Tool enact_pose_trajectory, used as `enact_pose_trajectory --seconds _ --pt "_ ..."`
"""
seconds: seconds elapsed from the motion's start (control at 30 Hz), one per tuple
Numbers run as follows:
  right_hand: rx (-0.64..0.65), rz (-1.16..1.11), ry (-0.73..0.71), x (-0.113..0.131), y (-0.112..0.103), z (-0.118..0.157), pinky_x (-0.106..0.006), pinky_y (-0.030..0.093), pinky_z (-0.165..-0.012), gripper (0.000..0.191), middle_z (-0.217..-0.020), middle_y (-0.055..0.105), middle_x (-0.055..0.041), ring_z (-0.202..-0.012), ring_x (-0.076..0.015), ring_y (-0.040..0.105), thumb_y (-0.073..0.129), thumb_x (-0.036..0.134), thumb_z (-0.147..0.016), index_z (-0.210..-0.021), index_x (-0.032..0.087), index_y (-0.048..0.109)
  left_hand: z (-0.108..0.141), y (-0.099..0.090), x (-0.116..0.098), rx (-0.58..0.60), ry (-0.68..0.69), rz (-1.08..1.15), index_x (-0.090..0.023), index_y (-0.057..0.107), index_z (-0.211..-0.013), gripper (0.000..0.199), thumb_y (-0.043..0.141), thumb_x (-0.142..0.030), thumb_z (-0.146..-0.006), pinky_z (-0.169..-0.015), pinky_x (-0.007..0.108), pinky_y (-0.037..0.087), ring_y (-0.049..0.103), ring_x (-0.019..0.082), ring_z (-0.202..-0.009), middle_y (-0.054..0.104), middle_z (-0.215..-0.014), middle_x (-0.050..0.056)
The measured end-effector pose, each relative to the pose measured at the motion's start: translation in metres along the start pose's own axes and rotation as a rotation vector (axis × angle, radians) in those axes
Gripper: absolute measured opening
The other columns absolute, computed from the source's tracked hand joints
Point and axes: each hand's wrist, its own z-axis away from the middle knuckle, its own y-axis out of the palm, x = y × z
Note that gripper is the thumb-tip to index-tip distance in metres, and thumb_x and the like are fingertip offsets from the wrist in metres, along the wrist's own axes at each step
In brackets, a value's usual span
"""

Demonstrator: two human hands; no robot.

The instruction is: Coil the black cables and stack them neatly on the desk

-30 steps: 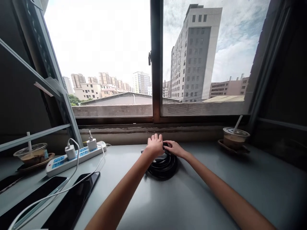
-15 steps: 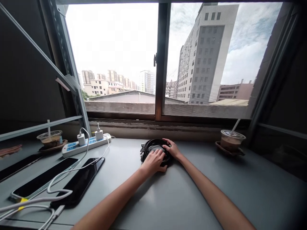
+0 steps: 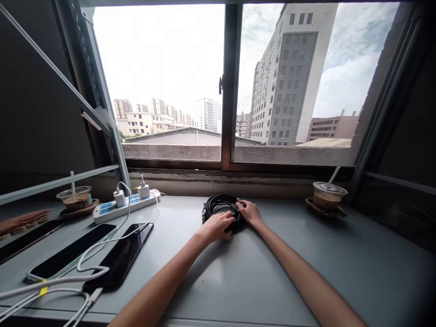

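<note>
A coiled black cable (image 3: 218, 200) lies on the grey table near the window, with grey connector ends at its left side. My left hand (image 3: 218, 225) is closed on the near side of the coil, its fingers bent over into the ring and its thumb outside, low on the near edge. On the coil's right side, my right hand (image 3: 249, 212) pinches the cable between thumb and fingers. Part of the coil is hidden behind my left hand.
To the left are a white power strip (image 3: 116, 210) with two chargers, white charging cords, and several phones, one dark phone (image 3: 126, 254) nearest me. Another person's hand (image 3: 27, 222) reaches in at far left. Iced drinks stand on both sides, one cup (image 3: 329, 200) at right.
My right hand's fingers have gone from spread over the coil's edge to a pinch on the cable. My left hand has shifted slightly. The other person's hand extends farther in.
</note>
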Motion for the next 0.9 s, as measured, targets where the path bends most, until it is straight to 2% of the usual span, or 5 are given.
enact_pose_trajectory --seconds 0.2,0.4,0.7,0.8,0.9 --pt "0.082 0.043 -0.009 -0.002 -0.003 -0.002 -0.034 0.046 -0.078 0.034 -0.085 0.065 -0.0053 -0.081 -0.0155 0.060 0.049 0.044 -0.087 -0.085 0.013 0.064 -0.001 0.006 0.003 -0.044 0.015 -0.020 -0.016 0.055 -0.106 0.027 0.058 -0.023 -0.079 -0.081 0.031 0.044 0.058 0.022 -0.090 0.057 -0.102 0.008" --pt "0.107 0.006 -0.022 -0.008 -0.003 -0.006 -0.033 0.047 -0.077 0.035 -0.080 0.064 -0.0032 -0.079 -0.0151 0.060 0.047 0.043 -0.089 -0.082 0.013 0.062 -0.004 0.006 0.005 -0.087 -0.032 -0.034 -0.016 0.057 -0.098 0.035 0.062 -0.044 -0.078 -0.075 0.030 0.043 0.058 0.021 -0.083 0.061 -0.086 0.005" --pt "0.011 -0.114 -0.086 -0.014 0.007 -0.012 -0.034 0.046 -0.081 0.023 -0.093 0.065 -0.0065 -0.084 -0.0153 0.060 0.051 0.031 -0.086 -0.094 0.013 0.064 -0.002 0.012 0.014 -0.142 -0.044 -0.114 -0.019 0.058 -0.106 0.049 0.053 -0.058 -0.077 -0.084 0.038 0.038 0.050 0.026 -0.095 0.055 -0.104 0.010" --pt "-0.041 -0.131 -0.113 -0.015 0.011 -0.014 -0.032 0.045 -0.082 0.025 -0.101 0.063 -0.0073 -0.082 -0.0142 0.060 0.052 0.027 -0.082 -0.101 0.015 0.064 -0.001 0.017 0.013 -0.166 -0.074 -0.126 -0.019 0.057 -0.105 0.050 0.043 -0.061 -0.081 -0.084 0.036 0.037 0.051 0.024 -0.095 0.056 -0.103 0.010" --pt "-0.086 -0.143 -0.128 -0.016 0.012 -0.015 -0.029 0.045 -0.080 0.027 -0.098 0.064 -0.0060 -0.078 -0.0144 0.060 0.052 0.030 -0.079 -0.099 0.017 0.067 -0.001 0.021 0.011 -0.196 -0.115 -0.125 -0.019 0.057 -0.106 0.049 0.040 -0.059 -0.084 -0.087 0.036 0.036 0.051 0.024 -0.096 0.056 -0.104 0.009"
